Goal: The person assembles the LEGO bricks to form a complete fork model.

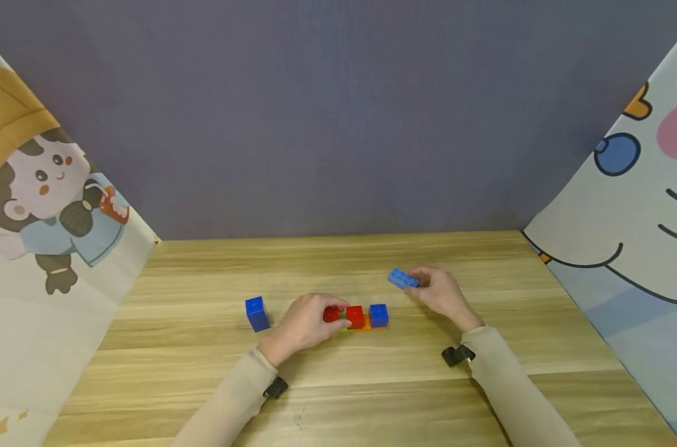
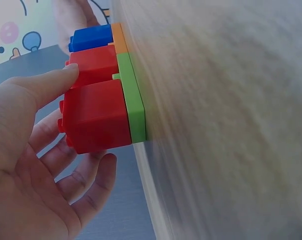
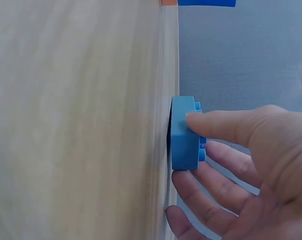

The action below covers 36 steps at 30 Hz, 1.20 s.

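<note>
A row of building bricks stands on the table: two red bricks on a green plate (image 2: 132, 102), and a blue brick (image 1: 379, 315) on an orange plate (image 2: 119, 39) at the right end. My left hand (image 1: 310, 320) reaches around the row from the left. Its thumb lies on the middle red brick (image 1: 355, 317), with the fingers on the far side; the left red brick (image 2: 97, 117) sits within the grasp. Farther back and right, my right hand (image 1: 441, 295) pinches a light blue studded brick (image 3: 185, 134) by one end, close over the tabletop.
A tall blue block (image 1: 257, 314) stands upright on the wooden table (image 1: 204, 372), left of my left hand. A dark grey panel (image 1: 338, 124) rises along the back edge. Cartoon-printed panels flank the table on both sides.
</note>
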{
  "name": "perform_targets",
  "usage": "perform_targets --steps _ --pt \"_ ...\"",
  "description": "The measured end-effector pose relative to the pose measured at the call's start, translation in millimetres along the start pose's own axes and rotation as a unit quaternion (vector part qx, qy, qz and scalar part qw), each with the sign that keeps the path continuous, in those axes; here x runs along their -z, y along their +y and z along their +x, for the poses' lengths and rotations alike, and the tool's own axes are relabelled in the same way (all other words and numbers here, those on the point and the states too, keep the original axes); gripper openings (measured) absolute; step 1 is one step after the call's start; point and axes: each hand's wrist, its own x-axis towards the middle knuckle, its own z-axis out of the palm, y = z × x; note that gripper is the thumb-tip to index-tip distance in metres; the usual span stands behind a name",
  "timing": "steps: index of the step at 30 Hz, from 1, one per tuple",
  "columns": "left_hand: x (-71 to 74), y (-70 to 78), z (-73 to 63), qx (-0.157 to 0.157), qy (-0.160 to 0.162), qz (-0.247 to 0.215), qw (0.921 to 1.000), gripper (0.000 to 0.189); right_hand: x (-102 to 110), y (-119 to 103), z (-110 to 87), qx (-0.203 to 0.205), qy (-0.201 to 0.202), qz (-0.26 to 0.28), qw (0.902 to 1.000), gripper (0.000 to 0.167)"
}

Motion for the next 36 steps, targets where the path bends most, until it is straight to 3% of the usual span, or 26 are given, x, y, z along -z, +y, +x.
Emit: perform_targets --steps 15,29,36 --pt "0.2 0.0 -0.4 0.004 -0.003 -0.003 1.0 0.033 1.0 -5.5 -8.2 0.023 0.017 0.012 0.9995 0.038" --pt "0.4 1.9 -1.6 0.012 -0.011 -0.01 0.9998 0.034 4.4 -24.1 -23.1 0.037 0.005 0.016 0.9992 0.037" --pt "1.8 2.8 -2.3 0.019 -0.011 -0.014 0.9997 0.034 2.0 -34.2 -30.0 0.086 0.011 0.036 0.9956 0.033"
